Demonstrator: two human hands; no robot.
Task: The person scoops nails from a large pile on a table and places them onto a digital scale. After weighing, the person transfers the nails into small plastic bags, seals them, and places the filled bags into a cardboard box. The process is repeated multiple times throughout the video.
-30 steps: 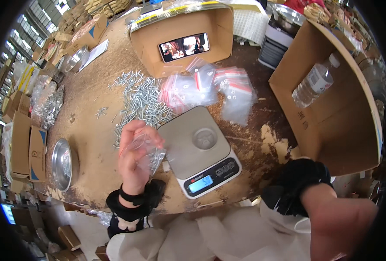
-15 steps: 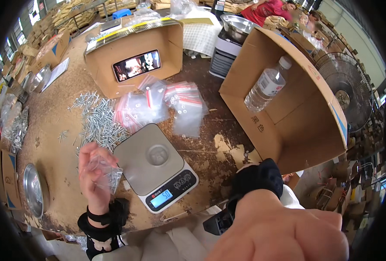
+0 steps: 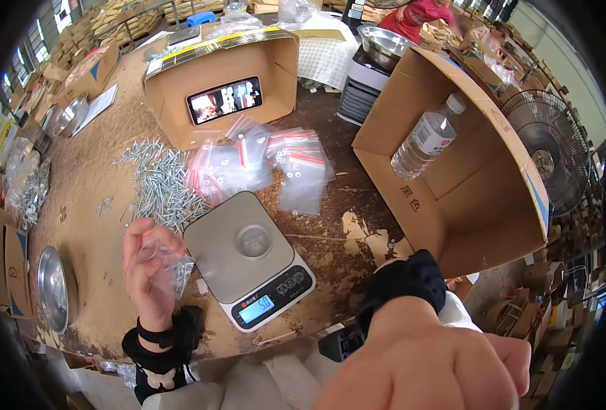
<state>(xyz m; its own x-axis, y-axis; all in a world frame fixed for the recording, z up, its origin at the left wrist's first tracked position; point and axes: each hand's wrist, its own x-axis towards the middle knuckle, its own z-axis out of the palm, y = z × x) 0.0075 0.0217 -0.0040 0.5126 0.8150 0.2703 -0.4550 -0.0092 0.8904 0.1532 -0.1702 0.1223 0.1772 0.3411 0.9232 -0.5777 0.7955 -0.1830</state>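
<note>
A small clear plastic bag (image 3: 178, 272) with a few screws in it is held in my left hand (image 3: 147, 277), its fingers curled round the bag just left of the digital scale (image 3: 214, 236). A shallow round clear dish (image 3: 254, 240) rests on the scale's steel plate, and the display is lit. My right hand (image 3: 426, 365) is raised very near the camera, low at the right, with its back showing and its fingers curled in; anything inside it is hidden. Loose screws (image 3: 163, 184) lie in a pile beyond my left hand. Zip bags with small white pieces (image 3: 234, 164) lie behind the scale.
An open cardboard box (image 3: 480, 205) with a water bottle (image 3: 426, 143) stands on the right. Another box (image 3: 173, 96) at the back holds a phone (image 3: 225, 100) with its screen on. A metal bowl (image 3: 53, 290) is at the left edge, a fan (image 3: 547, 157) far right.
The view has shifted slightly, so the table's things sit a little further right. My right hand has turned slightly near the camera. My left hand keeps the bag by the scale.
</note>
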